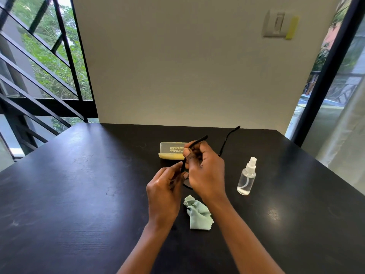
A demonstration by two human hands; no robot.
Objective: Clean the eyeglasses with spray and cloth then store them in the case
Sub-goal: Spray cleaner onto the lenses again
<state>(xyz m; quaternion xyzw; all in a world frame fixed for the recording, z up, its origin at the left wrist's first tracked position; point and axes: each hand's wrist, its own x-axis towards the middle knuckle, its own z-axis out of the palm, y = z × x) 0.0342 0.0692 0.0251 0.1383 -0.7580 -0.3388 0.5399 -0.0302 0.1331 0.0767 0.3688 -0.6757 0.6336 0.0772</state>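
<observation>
Between our hands [183,175] we held the eyeglasses [227,143] by one thin arm, both hands pinching; squeezing hard could have bent it.

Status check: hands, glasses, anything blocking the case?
Both hands, left and right, grip the eyeglasses, temples open. Cloth and spray bottle untouched. Case closed behind them, nothing blocking.

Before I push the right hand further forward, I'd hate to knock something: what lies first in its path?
Probably the glasses case, lying just beyond the right hand that holds the eyeglasses. The spray bottle stands off to the side; depth is uncertain.
</observation>
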